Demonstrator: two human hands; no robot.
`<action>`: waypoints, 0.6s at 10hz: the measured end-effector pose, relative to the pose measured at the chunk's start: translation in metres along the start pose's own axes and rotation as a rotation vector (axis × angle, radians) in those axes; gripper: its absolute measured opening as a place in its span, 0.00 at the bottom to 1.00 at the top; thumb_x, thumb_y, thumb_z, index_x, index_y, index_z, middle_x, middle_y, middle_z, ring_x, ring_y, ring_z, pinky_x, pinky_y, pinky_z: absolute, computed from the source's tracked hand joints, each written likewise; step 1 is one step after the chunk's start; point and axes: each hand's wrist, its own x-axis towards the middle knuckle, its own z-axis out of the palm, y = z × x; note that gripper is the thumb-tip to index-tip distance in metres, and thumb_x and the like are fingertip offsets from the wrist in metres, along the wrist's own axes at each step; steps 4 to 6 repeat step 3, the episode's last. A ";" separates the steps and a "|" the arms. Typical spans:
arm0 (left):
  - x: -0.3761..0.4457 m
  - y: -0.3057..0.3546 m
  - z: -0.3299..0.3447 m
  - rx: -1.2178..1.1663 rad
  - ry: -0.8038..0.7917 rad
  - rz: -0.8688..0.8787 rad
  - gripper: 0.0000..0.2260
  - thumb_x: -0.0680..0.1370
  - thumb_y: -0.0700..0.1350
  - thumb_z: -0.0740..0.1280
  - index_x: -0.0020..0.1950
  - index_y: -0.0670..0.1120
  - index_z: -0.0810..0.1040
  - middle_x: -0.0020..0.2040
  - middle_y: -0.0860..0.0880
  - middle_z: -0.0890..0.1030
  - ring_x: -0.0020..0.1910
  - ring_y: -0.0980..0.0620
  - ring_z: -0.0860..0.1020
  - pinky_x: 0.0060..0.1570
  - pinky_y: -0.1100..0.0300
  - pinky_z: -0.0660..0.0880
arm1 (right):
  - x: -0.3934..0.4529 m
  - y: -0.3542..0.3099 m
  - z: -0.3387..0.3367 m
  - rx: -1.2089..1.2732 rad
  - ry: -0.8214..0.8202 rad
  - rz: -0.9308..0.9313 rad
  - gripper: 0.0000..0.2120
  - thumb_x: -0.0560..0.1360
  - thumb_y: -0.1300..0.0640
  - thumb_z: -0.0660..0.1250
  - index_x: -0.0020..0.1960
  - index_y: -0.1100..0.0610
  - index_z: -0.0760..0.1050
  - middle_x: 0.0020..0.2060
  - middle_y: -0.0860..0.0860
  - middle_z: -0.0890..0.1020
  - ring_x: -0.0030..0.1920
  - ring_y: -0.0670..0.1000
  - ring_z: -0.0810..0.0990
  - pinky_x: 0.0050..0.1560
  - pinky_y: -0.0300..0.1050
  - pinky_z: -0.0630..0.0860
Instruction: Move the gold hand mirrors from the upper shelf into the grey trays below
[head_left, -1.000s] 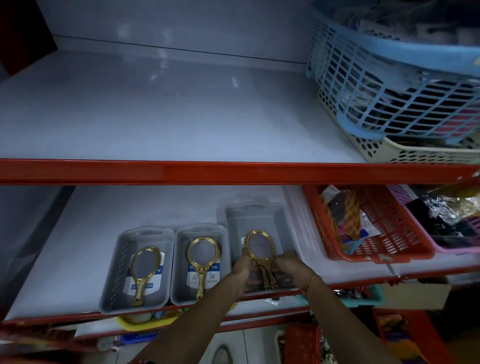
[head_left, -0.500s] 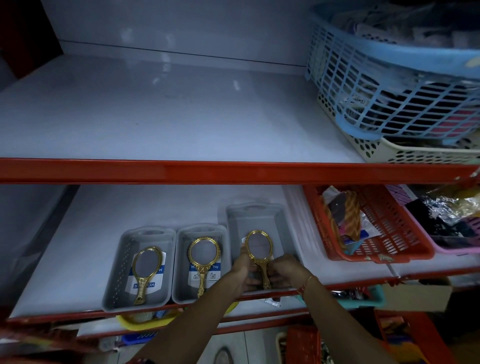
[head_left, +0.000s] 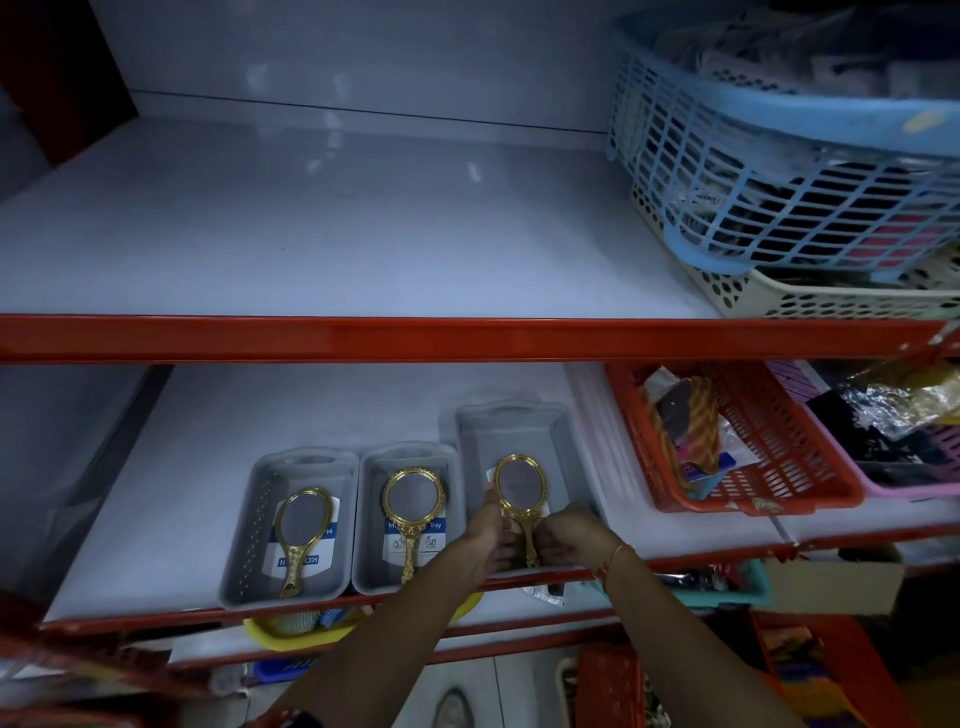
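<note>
While both of your hands meet over the right grey tray (head_left: 524, 431), they share one gold hand mirror (head_left: 519, 488): your left hand (head_left: 491, 535) has its fingers curled against the left side of the handle with the thumb reaching up to the rim of the oval frame, and your right hand (head_left: 571, 535) is closed in on the handle from the other side. That mirror sits low inside the right grey tray, its glass facing up and its handle pointing toward the tray's near end; you cannot tell whether it already rests on the tray floor. Just left of the right grey tray, touching it, stands the middle grey tray (head_left: 410, 457), and a second gold mirror (head_left: 413, 506) lies flat in it on a white-and-blue label. Left again, beside the middle one, is the left grey tray (head_left: 306, 462) with a third gold mirror (head_left: 301, 535) lying tilted on its own label. All three trays sit on the lower shelf (head_left: 208, 441). Above the right grey tray, the upper shelf (head_left: 311, 234) carries only a blue basket (head_left: 779, 156) stacked on a cream basket (head_left: 831, 296) at its right end. To the right of the right grey tray is a red basket (head_left: 769, 441), and beyond that a pink basket (head_left: 909, 483). A thin orange band circles your right wrist.
</note>
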 end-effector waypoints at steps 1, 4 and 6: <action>-0.010 0.000 -0.008 0.014 0.013 0.033 0.35 0.81 0.62 0.43 0.74 0.37 0.63 0.72 0.38 0.70 0.70 0.40 0.70 0.70 0.49 0.65 | -0.014 -0.006 0.000 -0.001 0.043 -0.032 0.04 0.67 0.67 0.64 0.35 0.63 0.74 0.31 0.58 0.77 0.31 0.55 0.76 0.36 0.45 0.74; -0.045 0.000 -0.032 0.068 0.046 0.190 0.25 0.83 0.56 0.48 0.66 0.40 0.71 0.59 0.41 0.79 0.53 0.44 0.78 0.56 0.53 0.72 | -0.052 -0.024 0.009 0.032 0.065 -0.217 0.05 0.65 0.64 0.67 0.40 0.63 0.78 0.37 0.59 0.80 0.41 0.58 0.83 0.40 0.48 0.77; -0.045 0.000 -0.032 0.068 0.046 0.190 0.25 0.83 0.56 0.48 0.66 0.40 0.71 0.59 0.41 0.79 0.53 0.44 0.78 0.56 0.53 0.72 | -0.052 -0.024 0.009 0.032 0.065 -0.217 0.05 0.65 0.64 0.67 0.40 0.63 0.78 0.37 0.59 0.80 0.41 0.58 0.83 0.40 0.48 0.77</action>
